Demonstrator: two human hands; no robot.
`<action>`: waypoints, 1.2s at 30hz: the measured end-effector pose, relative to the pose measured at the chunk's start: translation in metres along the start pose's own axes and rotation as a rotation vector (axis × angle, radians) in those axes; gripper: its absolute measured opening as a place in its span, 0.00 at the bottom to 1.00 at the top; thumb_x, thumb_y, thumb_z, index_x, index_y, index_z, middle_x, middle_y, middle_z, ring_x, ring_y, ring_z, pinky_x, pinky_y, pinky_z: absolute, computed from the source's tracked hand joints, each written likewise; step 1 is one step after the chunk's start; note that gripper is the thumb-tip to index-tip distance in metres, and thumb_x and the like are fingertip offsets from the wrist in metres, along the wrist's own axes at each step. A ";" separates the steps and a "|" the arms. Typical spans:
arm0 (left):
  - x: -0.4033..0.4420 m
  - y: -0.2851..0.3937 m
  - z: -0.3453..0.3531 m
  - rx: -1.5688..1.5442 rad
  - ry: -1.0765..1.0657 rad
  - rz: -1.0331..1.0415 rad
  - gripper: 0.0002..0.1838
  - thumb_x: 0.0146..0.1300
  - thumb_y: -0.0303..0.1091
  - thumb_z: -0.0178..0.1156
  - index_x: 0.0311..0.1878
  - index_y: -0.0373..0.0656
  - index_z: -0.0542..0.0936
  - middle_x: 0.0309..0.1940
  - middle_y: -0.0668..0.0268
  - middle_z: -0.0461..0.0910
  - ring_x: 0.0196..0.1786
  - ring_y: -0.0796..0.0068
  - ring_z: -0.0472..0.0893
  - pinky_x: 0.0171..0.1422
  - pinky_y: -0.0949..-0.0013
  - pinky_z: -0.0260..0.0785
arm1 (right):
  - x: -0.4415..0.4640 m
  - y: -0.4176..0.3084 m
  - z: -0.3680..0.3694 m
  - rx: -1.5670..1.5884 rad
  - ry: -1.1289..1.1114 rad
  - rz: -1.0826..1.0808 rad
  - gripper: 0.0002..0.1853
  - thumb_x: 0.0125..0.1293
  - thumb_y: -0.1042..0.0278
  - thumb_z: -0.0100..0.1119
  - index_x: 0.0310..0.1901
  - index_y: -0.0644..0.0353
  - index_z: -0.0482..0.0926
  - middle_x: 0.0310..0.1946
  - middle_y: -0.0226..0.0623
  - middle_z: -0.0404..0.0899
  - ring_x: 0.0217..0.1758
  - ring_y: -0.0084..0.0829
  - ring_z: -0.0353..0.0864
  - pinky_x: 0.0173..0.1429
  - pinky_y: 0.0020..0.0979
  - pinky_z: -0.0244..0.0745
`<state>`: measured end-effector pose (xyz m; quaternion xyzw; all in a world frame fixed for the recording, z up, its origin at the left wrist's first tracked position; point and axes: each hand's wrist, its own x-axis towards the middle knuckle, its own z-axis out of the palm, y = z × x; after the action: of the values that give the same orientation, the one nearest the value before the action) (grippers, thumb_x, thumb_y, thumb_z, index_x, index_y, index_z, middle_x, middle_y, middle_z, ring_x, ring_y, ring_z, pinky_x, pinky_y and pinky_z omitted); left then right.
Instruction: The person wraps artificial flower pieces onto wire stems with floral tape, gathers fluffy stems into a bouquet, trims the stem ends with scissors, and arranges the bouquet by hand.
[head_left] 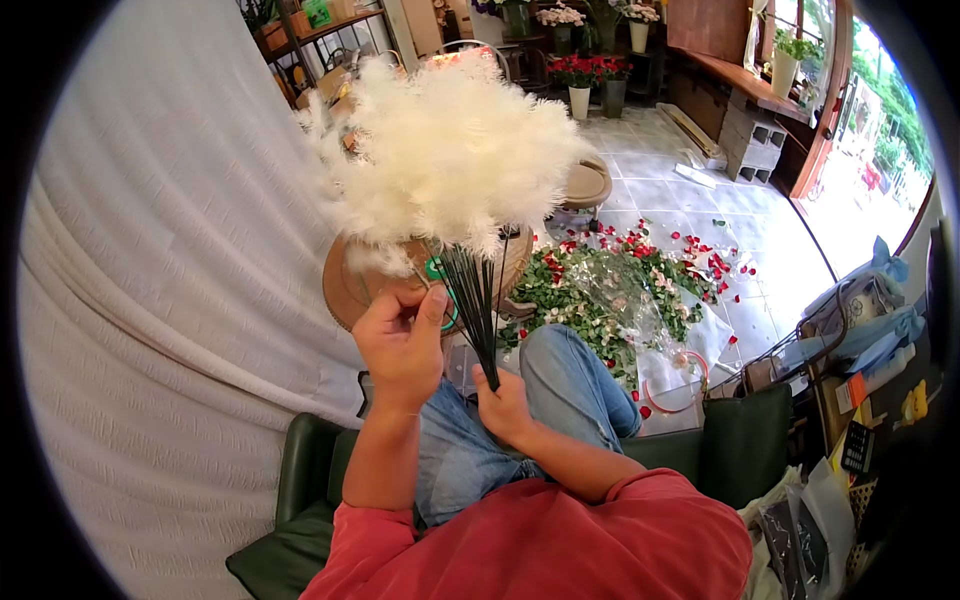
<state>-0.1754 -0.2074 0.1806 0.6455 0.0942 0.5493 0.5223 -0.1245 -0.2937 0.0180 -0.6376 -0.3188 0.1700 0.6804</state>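
My right hand [505, 405] is wrapped round the lower ends of a bundle of thin dark green stems [475, 300], held upright above my lap. A large cream-white fluffy plume bunch [455, 150] tops these stems. My left hand [403, 335] is raised just left of the stems. Its thumb and forefinger pinch what looks like a single thin plume stem [422, 278], with a small white tuft leaning left. Behind my left hand, on a round wooden table [345, 285], a teal-green looped item shows partly; its kind is hidden.
Leaves and red petals [610, 290] litter the tiled floor ahead, with clear plastic wrap [640, 300] among them. A brown stool [588, 185] stands beyond. White curtain [180, 250] hangs left; a cluttered shelf [830, 400] stands right. I sit on a green sofa [680, 455].
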 end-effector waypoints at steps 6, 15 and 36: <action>0.006 0.003 -0.003 -0.049 0.038 -0.101 0.06 0.65 0.26 0.65 0.35 0.36 0.79 0.27 0.65 0.83 0.27 0.84 0.75 0.32 0.80 0.67 | 0.000 0.001 0.000 -0.059 -0.004 -0.023 0.19 0.73 0.59 0.55 0.28 0.67 0.75 0.16 0.47 0.69 0.18 0.37 0.67 0.26 0.38 0.64; -0.006 -0.004 0.004 0.332 0.135 0.483 0.15 0.56 0.22 0.71 0.46 0.34 0.79 0.39 0.61 0.77 0.30 0.82 0.73 0.31 0.80 0.67 | 0.005 -0.008 0.000 -0.083 0.126 -0.071 0.21 0.73 0.57 0.55 0.27 0.66 0.72 0.15 0.46 0.63 0.18 0.31 0.59 0.25 0.38 0.60; 0.000 0.009 0.027 -0.061 0.042 -0.092 0.07 0.60 0.23 0.69 0.39 0.33 0.81 0.30 0.69 0.82 0.28 0.86 0.75 0.31 0.79 0.68 | 0.011 0.012 -0.006 -0.205 0.142 -0.109 0.08 0.65 0.70 0.58 0.31 0.65 0.74 0.23 0.57 0.74 0.29 0.60 0.75 0.30 0.48 0.67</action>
<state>-0.1578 -0.2265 0.1922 0.6126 0.1181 0.5407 0.5643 -0.1106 -0.2896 0.0090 -0.6960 -0.3197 0.0539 0.6406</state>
